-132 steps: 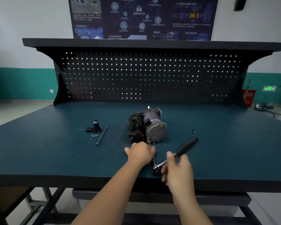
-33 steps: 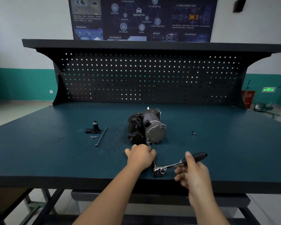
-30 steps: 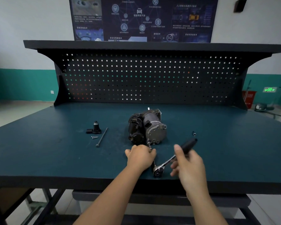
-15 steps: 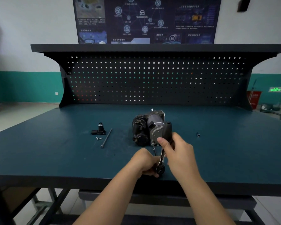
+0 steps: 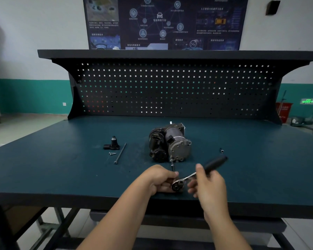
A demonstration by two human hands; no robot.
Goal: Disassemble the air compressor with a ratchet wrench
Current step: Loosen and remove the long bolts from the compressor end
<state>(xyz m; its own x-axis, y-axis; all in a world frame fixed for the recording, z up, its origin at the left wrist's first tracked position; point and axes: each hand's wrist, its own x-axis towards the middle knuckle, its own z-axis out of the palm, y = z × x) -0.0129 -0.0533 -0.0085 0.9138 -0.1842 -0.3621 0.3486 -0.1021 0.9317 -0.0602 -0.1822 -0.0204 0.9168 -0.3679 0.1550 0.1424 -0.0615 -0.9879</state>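
The air compressor [image 5: 170, 142], grey and black, lies on the dark green workbench [image 5: 61, 168], its round end cover facing me. A long bolt [image 5: 172, 166] sticks out from the cover's lower edge toward me. The ratchet wrench [image 5: 197, 175] sits on the bolt's near end, its black handle pointing up and to the right. My left hand [image 5: 159, 179] curls around the wrench head and the bolt end. My right hand [image 5: 209, 183], blurred with motion, grips the handle near its middle.
To the left lie a small black fitting [image 5: 112, 143], a short screw [image 5: 112, 153] and a long removed bolt [image 5: 120, 153]. A small socket [image 5: 221, 151] rests to the right. A pegboard back panel [image 5: 170, 91] closes the bench's far side.
The wrench handle has swung from upright in front of the compressor back down to the right. My left hand has stayed at the wrench head.
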